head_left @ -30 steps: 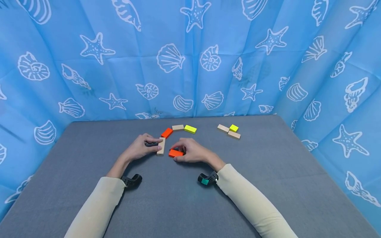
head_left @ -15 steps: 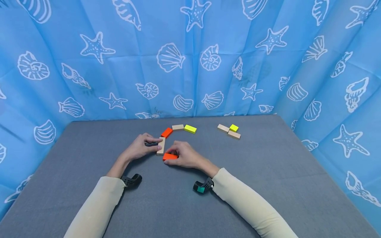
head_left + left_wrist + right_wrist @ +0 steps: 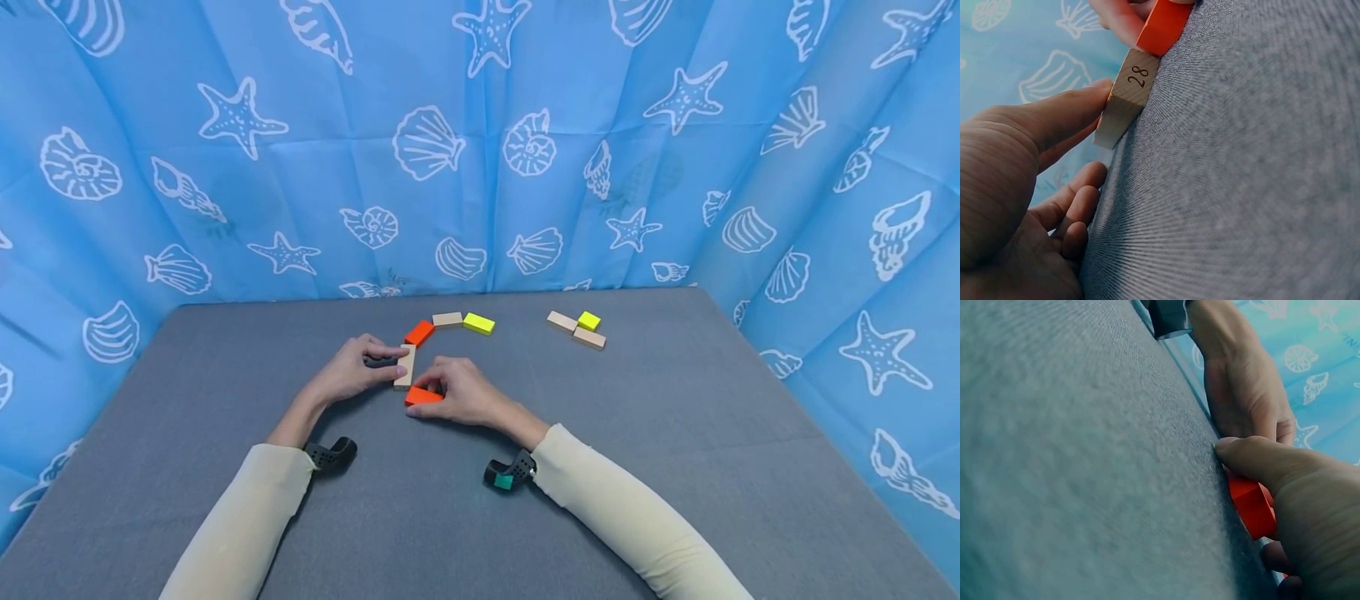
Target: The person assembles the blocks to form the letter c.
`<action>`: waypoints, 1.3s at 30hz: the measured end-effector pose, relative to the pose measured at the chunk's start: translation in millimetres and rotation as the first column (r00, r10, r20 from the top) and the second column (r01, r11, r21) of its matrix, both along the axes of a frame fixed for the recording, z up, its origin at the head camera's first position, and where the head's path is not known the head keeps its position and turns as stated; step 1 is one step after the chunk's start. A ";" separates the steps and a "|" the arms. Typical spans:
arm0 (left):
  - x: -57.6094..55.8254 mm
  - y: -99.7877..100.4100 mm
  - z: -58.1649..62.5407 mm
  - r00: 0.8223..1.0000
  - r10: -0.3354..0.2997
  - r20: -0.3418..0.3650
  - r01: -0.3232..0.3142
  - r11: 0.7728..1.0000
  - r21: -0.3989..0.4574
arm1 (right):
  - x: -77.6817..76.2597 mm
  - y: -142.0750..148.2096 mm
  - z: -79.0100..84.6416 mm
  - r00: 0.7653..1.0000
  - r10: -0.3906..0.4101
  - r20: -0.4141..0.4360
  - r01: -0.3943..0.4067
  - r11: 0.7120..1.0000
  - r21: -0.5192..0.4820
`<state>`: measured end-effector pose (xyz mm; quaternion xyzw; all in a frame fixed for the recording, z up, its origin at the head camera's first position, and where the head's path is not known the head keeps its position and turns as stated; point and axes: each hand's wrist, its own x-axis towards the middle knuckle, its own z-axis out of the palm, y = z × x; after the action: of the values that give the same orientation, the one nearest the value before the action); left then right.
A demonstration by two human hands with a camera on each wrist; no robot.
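A plain wooden block [image 3: 405, 367] stamped 28 on its near end lies lengthwise on the grey table. My left hand [image 3: 352, 371] has thumb and index fingertips resting on its top; the other fingers are loosely bent in the left wrist view. Just in front of that block, my right hand [image 3: 467, 392] pinches an orange block [image 3: 422, 396] between thumb and fingers, and its far end is covered by them. The orange block meets the wooden one at the stamped end, angled to the right, as the orange block [image 3: 1163, 28] in the left wrist view shows.
The curve continues behind with another orange block [image 3: 420, 332], a wooden block [image 3: 447, 319] and a yellow block [image 3: 479, 323]. Farther right lie a small yellow block [image 3: 588, 321] and two wooden blocks [image 3: 562, 321]. A blue shell-print curtain [image 3: 480, 192] borders the table [image 3: 420, 517].
The right hand has slid the orange block left and slightly nearer, up to the near end of the wooden block. The left hand stays in place on the wooden block.
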<state>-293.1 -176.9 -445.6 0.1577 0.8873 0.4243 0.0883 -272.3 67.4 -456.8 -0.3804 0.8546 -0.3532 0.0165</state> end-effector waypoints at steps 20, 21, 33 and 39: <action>-0.9 0.1 -1.2 1.000 0.011 0.012 -0.011 1.000 0.002 | -0.2 -2.3 -0.4 1.000 -0.020 0.022 0.020 0.999 -0.034; -0.6 -0.1 -1.1 1.000 0.008 0.009 -0.008 1.000 0.001 | 0.0 -2.5 -0.3 0.999 -0.021 0.026 0.022 0.999 -0.036; 0.2 -0.3 0.9 1.000 0.014 0.017 -0.014 1.000 0.002 | 3.4 -5.6 2.0 0.998 -0.051 0.036 0.053 0.997 -0.049; 1.5 -0.1 1.9 1.000 0.017 0.020 -0.017 1.000 0.003 | 3.9 -7.6 0.9 0.997 -0.063 0.040 0.065 0.996 -0.068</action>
<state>-291.6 -177.0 -443.7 0.1462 0.8870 0.4280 0.0935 -268.4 59.7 -455.9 -0.3464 0.8530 -0.3903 0.0083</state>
